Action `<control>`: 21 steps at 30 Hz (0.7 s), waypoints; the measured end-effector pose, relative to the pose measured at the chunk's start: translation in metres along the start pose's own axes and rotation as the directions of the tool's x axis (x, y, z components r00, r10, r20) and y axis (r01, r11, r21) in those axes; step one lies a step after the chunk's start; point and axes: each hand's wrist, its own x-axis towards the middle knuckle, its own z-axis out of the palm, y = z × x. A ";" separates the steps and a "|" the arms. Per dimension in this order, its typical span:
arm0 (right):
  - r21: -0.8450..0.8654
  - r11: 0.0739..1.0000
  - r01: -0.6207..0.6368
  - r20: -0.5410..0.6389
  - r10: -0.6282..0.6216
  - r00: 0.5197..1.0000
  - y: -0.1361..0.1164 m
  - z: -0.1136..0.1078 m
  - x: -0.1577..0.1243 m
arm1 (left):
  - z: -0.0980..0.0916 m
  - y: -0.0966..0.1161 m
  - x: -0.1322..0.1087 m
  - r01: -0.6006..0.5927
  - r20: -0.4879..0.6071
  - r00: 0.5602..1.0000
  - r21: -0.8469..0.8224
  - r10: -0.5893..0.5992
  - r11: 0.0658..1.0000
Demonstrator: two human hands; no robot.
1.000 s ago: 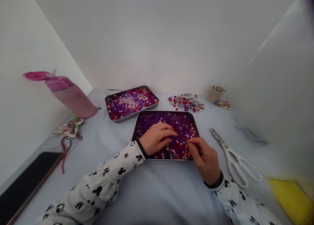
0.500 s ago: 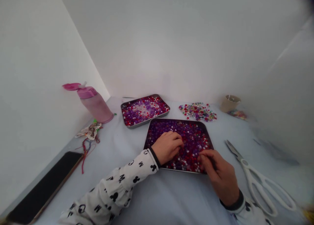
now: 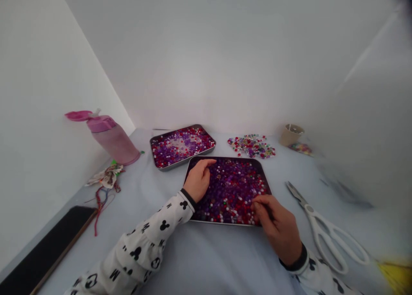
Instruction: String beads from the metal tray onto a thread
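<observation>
A dark metal tray (image 3: 222, 223) full of purple, red and white beads (image 3: 233, 183) lies in front of me. Over the tray's left side is my left hand (image 3: 197, 181), its index finger stretched out to the right near the back rim. I see nothing held in it. My right hand (image 3: 279, 226) is at the front right corner, thumb and index finger pinched together just above the beads. Whatever sits in that pinch is too small to make out. Behind, slightly left, a second tray (image 3: 180, 163) holds similar beads around a pale patch.
Loose mixed beads (image 3: 251, 146) lie in a heap at the back, with a beige cup (image 3: 291, 135) farther right. White-handled scissors (image 3: 325, 230) lie on the right. Leftward are a pink bottle (image 3: 116, 142), coloured threads (image 3: 102, 198) and a black phone-like slab (image 3: 48, 247).
My left hand has moved left from the tray's middle to its left side, its index finger now extended. The right hand keeps its pinch at the corner. The whole view has shifted slightly.
</observation>
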 end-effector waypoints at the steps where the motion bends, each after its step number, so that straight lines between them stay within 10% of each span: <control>1: 0.003 1.000 0.003 -0.001 -0.003 1.000 0.000 0.000 0.000 | 0.001 -0.001 0.000 0.004 0.020 1.000 0.009 -0.004 1.000; 21: 0.034 0.996 -0.082 -0.016 0.083 0.996 0.004 0.000 -0.001 | 0.007 0.003 -0.001 -0.245 0.247 0.951 0.241 0.184 0.939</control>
